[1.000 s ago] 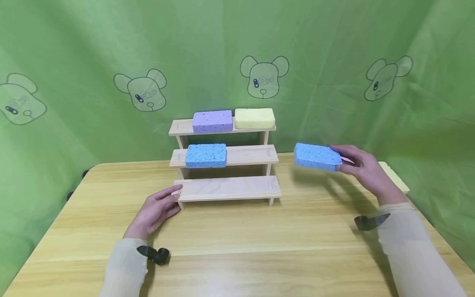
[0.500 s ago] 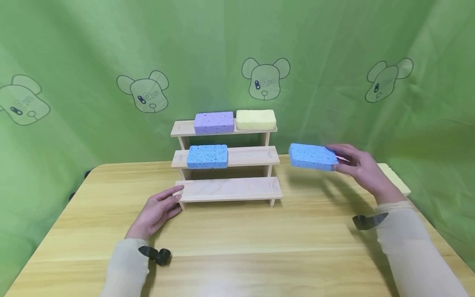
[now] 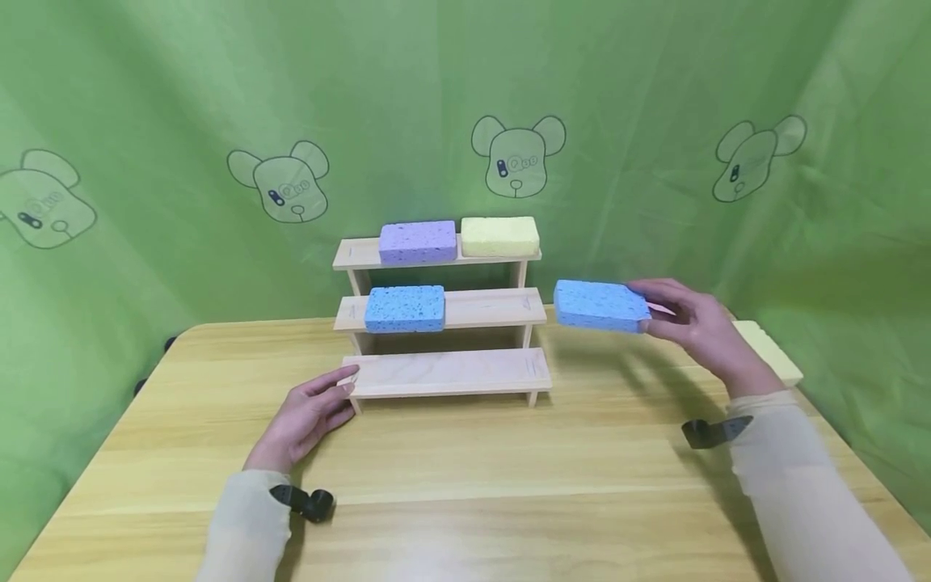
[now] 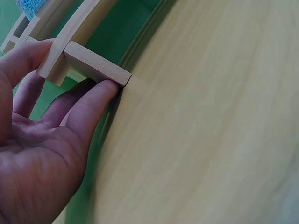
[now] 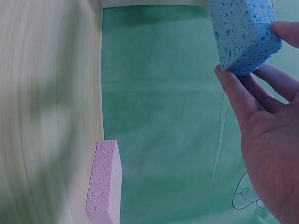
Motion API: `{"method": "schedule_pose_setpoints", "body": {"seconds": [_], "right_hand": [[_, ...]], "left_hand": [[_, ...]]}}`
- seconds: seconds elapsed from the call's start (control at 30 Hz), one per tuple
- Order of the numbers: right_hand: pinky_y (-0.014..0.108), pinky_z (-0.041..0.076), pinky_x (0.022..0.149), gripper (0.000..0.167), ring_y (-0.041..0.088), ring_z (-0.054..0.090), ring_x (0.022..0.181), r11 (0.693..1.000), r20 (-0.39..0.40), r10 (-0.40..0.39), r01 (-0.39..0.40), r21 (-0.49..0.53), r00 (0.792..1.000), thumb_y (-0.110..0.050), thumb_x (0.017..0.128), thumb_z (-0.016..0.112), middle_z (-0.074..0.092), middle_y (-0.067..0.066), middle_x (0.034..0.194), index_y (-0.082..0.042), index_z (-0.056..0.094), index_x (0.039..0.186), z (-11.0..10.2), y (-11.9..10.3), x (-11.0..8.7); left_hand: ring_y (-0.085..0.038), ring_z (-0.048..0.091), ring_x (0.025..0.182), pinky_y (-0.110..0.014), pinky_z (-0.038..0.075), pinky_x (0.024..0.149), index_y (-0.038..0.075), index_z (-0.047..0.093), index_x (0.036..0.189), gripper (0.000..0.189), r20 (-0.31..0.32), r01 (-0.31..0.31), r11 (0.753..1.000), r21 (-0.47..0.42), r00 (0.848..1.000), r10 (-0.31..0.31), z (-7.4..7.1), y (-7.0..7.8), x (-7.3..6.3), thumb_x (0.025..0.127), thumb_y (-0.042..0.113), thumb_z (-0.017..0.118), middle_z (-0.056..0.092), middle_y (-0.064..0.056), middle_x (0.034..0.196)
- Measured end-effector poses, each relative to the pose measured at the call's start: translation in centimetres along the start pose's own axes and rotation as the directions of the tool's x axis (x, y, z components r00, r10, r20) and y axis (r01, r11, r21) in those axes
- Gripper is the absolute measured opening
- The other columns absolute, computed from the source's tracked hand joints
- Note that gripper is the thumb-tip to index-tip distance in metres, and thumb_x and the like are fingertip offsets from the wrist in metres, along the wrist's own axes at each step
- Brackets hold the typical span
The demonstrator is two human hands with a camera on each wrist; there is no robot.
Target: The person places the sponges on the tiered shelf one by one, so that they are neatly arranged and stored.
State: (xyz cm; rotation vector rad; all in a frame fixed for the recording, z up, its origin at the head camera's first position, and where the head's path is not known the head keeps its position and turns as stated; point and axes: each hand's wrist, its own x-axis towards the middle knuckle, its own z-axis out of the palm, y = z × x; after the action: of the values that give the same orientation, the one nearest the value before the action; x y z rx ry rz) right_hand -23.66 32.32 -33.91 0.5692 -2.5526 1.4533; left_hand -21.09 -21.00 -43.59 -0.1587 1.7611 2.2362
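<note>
My right hand (image 3: 691, 323) grips a blue sponge (image 3: 600, 305) by its right end, thumb on one side and fingers on the other. The sponge is held in the air just right of a three-step wooden rack (image 3: 444, 372). In the right wrist view the same blue sponge (image 5: 238, 35) shows its pores. My left hand (image 3: 309, 416) holds the left end of the rack's lowest step; in the left wrist view, fingers press its leg (image 4: 98, 65). Another blue sponge (image 3: 404, 309) lies on the middle step's left half. Purple (image 3: 418, 242) and yellow (image 3: 499, 237) sponges sit on the top step.
A pale yellow sponge (image 3: 767, 353) lies at the table's right edge, partly behind the right arm. The right wrist view has a pinkish sponge (image 5: 103, 182) at the table edge. A green curtain (image 3: 618, 81) hangs behind the wooden table (image 3: 465, 501).
My right hand has carried the blue sponge a little to the left, closer to the rack. The left hand stays at the rack's lowest step.
</note>
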Motion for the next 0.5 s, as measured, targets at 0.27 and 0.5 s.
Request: {"method": "schedule_pose_setpoints", "body": {"seconds": [0.27,0.5], "right_hand": [[0.016,0.044,0.098,0.051,0.011,0.052,0.121,1.000,0.032,-0.006,0.005,0.026,0.999,-0.003,0.092,0.068,0.046,0.013,0.137,0.003,0.051,0.139,0.8,-0.2,0.3],[0.019,0.043,0.100,0.052,0.020,0.050,0.124,0.999,0.045,0.018,-0.019,0.029,0.999,-0.006,0.092,0.070,0.046,0.009,0.137,0.000,0.052,0.140,1.3,-0.8,0.6]], "left_hand": [[-0.024,0.057,0.118,-0.037,0.049,0.099,0.005,0.052,0.141,0.047,0.006,0.000,1.000,0.005,1.000,0.000,0.0,-0.2,0.0,0.096,0.009,0.064,0.039,-0.019,0.148],[-0.022,0.058,0.117,-0.037,0.050,0.099,0.005,0.053,0.141,0.046,0.009,-0.008,1.000,0.008,1.000,0.008,-0.1,0.0,-0.1,0.096,0.010,0.063,0.040,-0.019,0.148]]}}
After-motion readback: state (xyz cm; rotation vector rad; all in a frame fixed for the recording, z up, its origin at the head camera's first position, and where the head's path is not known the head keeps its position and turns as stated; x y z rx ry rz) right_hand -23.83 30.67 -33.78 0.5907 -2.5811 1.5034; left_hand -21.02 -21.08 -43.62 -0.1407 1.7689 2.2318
